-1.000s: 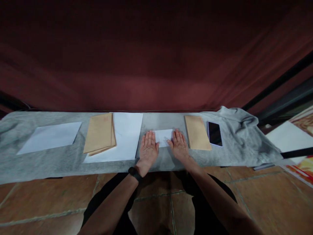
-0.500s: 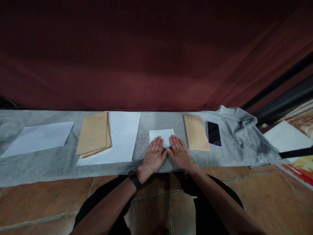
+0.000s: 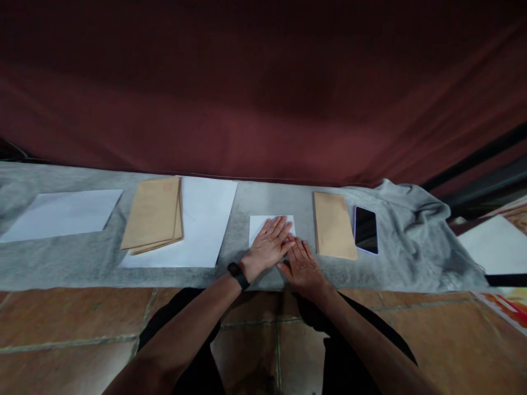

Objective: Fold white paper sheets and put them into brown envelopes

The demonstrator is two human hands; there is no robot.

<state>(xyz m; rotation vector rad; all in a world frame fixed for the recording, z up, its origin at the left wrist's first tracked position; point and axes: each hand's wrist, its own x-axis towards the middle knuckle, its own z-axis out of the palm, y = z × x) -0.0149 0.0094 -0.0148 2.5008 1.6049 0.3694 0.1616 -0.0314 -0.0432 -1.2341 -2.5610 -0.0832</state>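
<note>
A small white folded paper (image 3: 256, 226) lies on the grey cloth. My left hand (image 3: 268, 244) rests flat across it, fingers stretched out toward its upper right corner, with a dark band on the wrist. Beside and slightly below, my right hand (image 3: 303, 267) lies flat with its fingers extended, its fingertips near the paper's lower right corner and touching the left hand's thumb side. Neither hand grips anything. Much of the paper is hidden beneath the hands.
Brown envelopes (image 3: 152, 214) lie partly over large white sheets (image 3: 206, 225) on the left, and another white sheet (image 3: 66, 214) is farther left. To the right are a brown envelope stack (image 3: 335, 225), a phone (image 3: 366, 230) and bunched grey cloth (image 3: 415, 230).
My left hand has moved right and up across the paper, toward its upper right corner. My right hand has slid slightly down, off most of the paper. The view has shifted a little.
</note>
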